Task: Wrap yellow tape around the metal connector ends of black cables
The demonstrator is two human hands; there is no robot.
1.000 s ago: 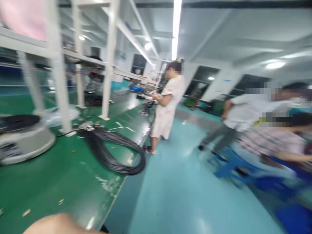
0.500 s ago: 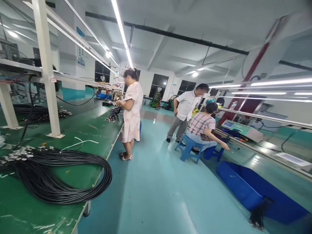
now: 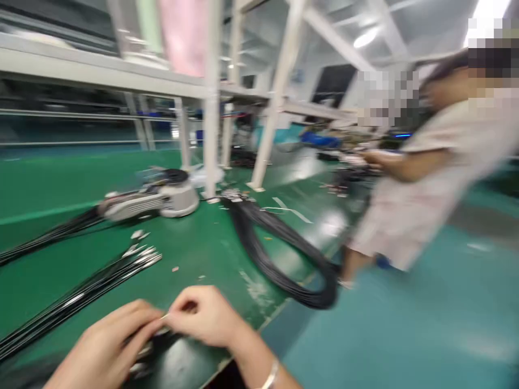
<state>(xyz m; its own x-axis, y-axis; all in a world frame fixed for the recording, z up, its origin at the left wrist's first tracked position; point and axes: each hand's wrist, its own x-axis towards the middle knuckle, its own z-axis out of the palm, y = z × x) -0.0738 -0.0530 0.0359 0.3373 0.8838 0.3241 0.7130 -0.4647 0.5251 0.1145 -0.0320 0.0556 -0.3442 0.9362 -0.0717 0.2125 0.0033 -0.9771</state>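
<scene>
green tabletop (image 3: pixel 211 246); left hand (image 3: pixel 115 340) and right hand (image 3: pixel 208 317) pinch a pale sliver (image 3: pixel 164 317).

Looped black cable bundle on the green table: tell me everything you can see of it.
The looped bundle of thin black cables lies doubled on the glossy green tabletop, its bend overhanging the edge. Small pale ends cluster beside the foot of a white upright post. The sheathing looks rubbery or plastic. Blur hides finer detail.
</scene>
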